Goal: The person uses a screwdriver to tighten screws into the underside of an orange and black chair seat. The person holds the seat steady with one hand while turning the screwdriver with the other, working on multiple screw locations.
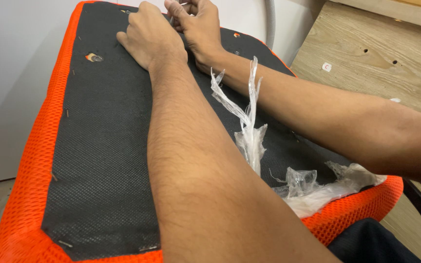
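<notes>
Seat cushion (pixel 98 160), black underneath with an orange mesh edge, lies bottom-up under both your hands. Your left hand (pixel 147 36) is curled into a loose fist, knuckles pressed on the black fabric near its far edge. Your right hand (pixel 196 22) sits just beside it, fingers bent around something you can't make out. Torn clear plastic wrap (pixel 249 131) trails behind your right wrist, toward you.

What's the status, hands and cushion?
Left hand and right hand together at far edge of orange-and-black seat cushion. Torn clear plastic wrap beside forearms.
</notes>
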